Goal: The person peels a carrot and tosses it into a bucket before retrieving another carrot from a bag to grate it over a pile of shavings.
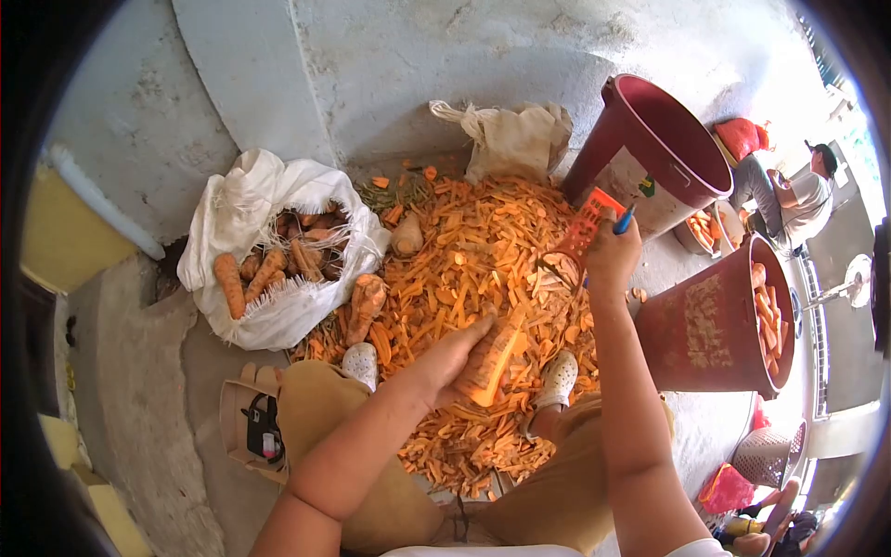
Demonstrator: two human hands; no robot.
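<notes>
My left hand is closed around a thick, partly peeled carrot, bright orange on one side and brown-skinned on the other. To the right and higher up, my right hand grips a red slotted tool. A blue end sticks out by the fingers, and a thin dark loop shows at the tool's lower end. The tool is apart from the carrot. Beneath both hands spreads a heap of orange peelings, with whole unpeeled roots at its left side.
A white sack of unpeeled carrots stands left. On the right are a maroon bucket and another red bucket holding peeled carrots. My shoes rest among the peelings. A seated person is at far right; a wall rises behind.
</notes>
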